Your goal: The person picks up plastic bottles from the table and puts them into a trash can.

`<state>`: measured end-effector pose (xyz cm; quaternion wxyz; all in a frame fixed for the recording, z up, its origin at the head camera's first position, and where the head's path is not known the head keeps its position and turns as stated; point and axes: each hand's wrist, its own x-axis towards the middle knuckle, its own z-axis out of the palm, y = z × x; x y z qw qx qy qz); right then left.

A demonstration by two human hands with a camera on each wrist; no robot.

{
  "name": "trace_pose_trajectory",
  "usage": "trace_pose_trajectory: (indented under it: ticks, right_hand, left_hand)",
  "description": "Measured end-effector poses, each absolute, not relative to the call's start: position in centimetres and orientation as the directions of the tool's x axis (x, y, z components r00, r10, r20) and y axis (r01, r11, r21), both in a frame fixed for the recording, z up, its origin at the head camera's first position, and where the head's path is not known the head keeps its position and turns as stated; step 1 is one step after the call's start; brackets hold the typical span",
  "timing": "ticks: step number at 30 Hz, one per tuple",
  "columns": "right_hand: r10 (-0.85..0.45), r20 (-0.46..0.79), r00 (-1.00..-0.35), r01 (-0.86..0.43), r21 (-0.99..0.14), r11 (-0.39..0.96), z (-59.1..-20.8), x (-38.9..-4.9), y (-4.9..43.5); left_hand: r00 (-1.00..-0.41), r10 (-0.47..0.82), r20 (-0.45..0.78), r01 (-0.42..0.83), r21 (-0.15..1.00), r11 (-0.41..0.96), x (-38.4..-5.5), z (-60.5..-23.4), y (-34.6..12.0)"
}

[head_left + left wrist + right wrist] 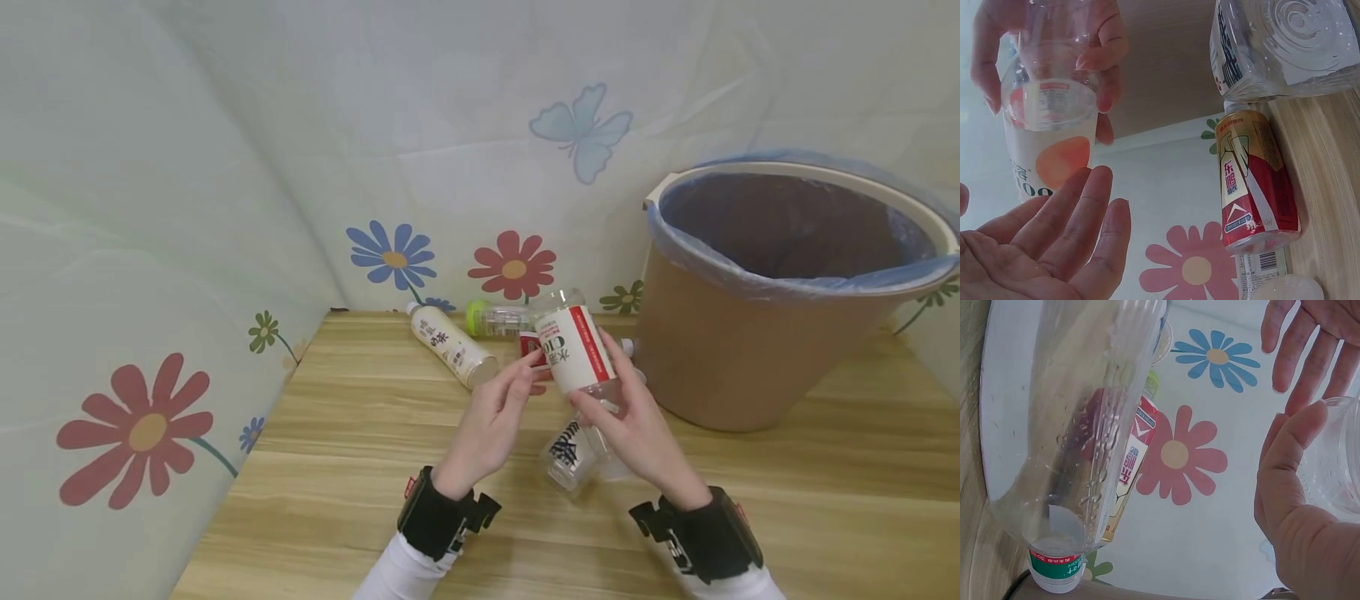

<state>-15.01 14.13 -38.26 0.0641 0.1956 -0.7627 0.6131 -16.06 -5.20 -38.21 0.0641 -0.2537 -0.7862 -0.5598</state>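
My right hand grips a clear plastic bottle with a white label and a red stripe, holding it tilted above the table. In the left wrist view its label shows an orange fruit, and the right hand's fingers wrap its clear end. Nearly straight, the fingers of my left hand reach to the label's side, fingertips right at it. Below the held bottle lies a clear bottle with dark lettering. A red and gold can lies behind, partly hidden by the held bottle in the head view.
A milk tea bottle lies at the back left, beside a clear bottle with a green cap. To the right stands a tall brown bin with a blue liner. Close to the right wrist camera lies a large clear bottle.
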Motion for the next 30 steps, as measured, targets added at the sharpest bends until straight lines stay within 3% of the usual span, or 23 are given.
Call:
trace_pose_trajectory:
  ticks: [10, 20, 26, 30]
  right_hand:
    - [-0.168, 0.330, -0.929, -0.353, -0.927, 0.129, -37.8, -15.1, 14.4]
    - [-0.107, 0.343, -0.933, -0.354, -0.929, 0.110, -36.9, -14.7, 14.7]
    - [-0.121, 0.295, -0.948, -0.296, -0.955, -0.009, -33.9, -14.8, 15.7]
    - [-0.132, 0.328, -0.935, -0.309, -0.940, -0.145, -30.8, -15.3, 16.9]
  left_hand:
    - [-0.877, 0.299, 0.375, 0.465, 0.820, 0.333, -16.0, -38.3, -5.3]
    - [-0.866, 0.304, 0.396, 0.483, 0.818, 0.311, -16.1, -38.3, -5.0]
    - [-0.845, 0.344, 0.410, 0.514, 0.802, 0.305, -16.1, -37.9, -4.6]
    - [-0.815, 0.389, 0.430, 0.552, 0.781, 0.292, -15.9, -37.5, -4.1]
